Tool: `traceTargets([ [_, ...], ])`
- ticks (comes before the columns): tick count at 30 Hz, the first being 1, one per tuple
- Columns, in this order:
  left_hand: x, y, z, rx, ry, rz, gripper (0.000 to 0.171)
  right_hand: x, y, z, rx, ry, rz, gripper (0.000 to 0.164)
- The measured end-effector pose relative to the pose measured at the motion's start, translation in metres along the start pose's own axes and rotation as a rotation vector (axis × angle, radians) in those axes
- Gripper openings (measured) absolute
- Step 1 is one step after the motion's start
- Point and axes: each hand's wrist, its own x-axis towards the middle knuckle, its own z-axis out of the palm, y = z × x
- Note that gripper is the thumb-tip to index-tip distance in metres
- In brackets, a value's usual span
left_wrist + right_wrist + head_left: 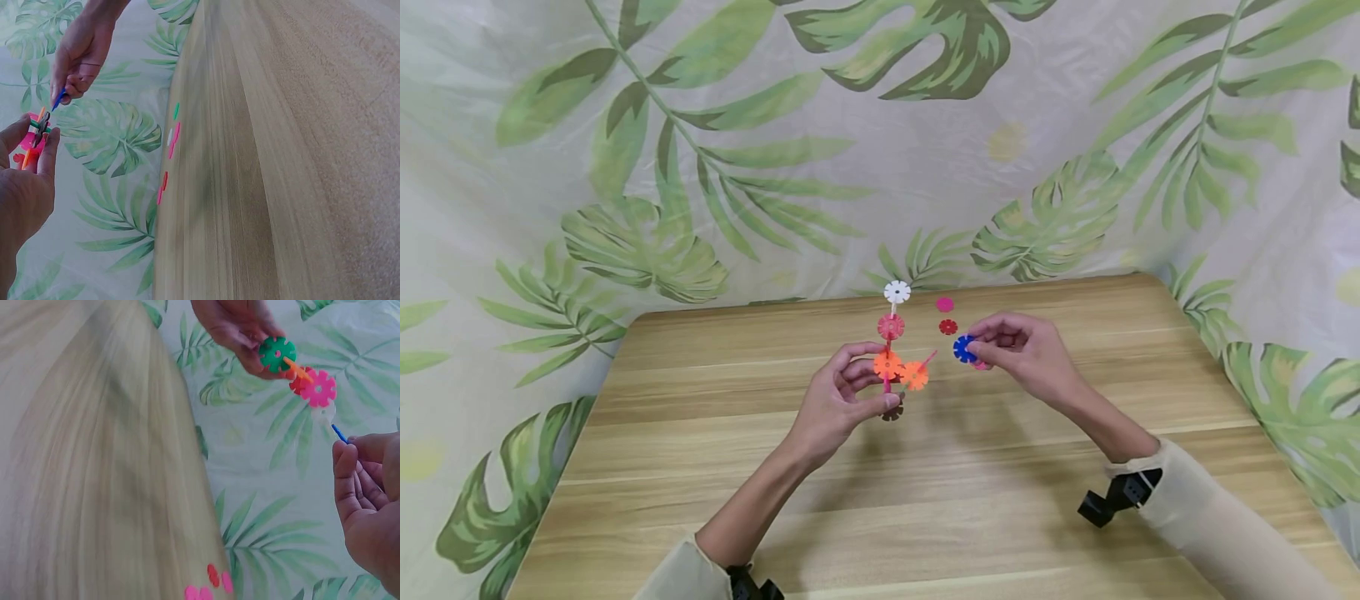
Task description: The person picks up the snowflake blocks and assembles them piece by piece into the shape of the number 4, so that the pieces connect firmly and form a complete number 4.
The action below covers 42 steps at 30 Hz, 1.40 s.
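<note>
My left hand (835,400) holds up a chain of interlocking notched plastic discs, pinched near its lower end. A white disc (897,292) tops the chain, with a pink-red disc (891,326) beneath it and an orange disc (887,365) lower down. A second orange disc (915,376) branches off to the right, and a dark disc (892,412) shows at the bottom by the thumb. The right wrist view also shows a green disc (277,355) by the left fingers. My right hand (1030,354) pinches a blue disc (965,349) between thumb and fingers, apart from the chain.
Loose on the wooden table (737,500) lie a pink disc (945,305) and a red disc (948,327). More pink discs (199,593) and a green disc (176,111) lie near the far edge. A leaf-patterned cloth (925,183) hangs behind the table.
</note>
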Motion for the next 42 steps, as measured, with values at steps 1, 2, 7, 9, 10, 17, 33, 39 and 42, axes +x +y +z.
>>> traceTargets([
  [1, 0.0, 0.0, 0.0, 0.001, 0.001, -0.001, 0.066, 0.001, -0.001, 0.001, 0.003, 0.001, 0.001, 0.016],
  [2, 0.0, 0.0, 0.0, 0.002, 0.001, -0.002, 0.066, 0.002, -0.003, 0.003, 0.007, 0.002, 0.002, 0.016],
  [7, 0.0, 0.0, -0.001, 0.007, 0.002, -0.006, 0.066, 0.006, -0.01, 0.008, 0.025, -0.005, -0.007, 0.015],
  [9, -0.001, 0.0, -0.001, 0.009, 0.001, -0.009, 0.066, 0.007, -0.012, 0.009, 0.028, -0.013, -0.013, 0.015],
  [10, -0.001, 0.0, -0.001, 0.008, 0.0, -0.009, 0.065, 0.007, -0.013, 0.01, 0.027, -0.018, -0.012, 0.014],
  [17, 0.0, 0.001, -0.001, 0.002, -0.007, -0.005, 0.066, 0.011, -0.017, 0.012, 0.013, -0.055, -0.012, 0.015],
  [33, 0.0, 0.0, -0.002, 0.035, -0.032, -0.012, 0.064, 0.016, -0.022, 0.013, -0.054, -0.122, -0.004, 0.012],
  [39, 0.0, 0.0, -0.001, 0.039, -0.043, -0.015, 0.063, 0.018, -0.021, 0.014, -0.044, -0.126, 0.026, 0.01],
  [42, -0.001, 0.0, 0.0, 0.039, -0.04, -0.013, 0.062, 0.018, -0.021, 0.016, -0.035, -0.129, 0.044, 0.01],
])
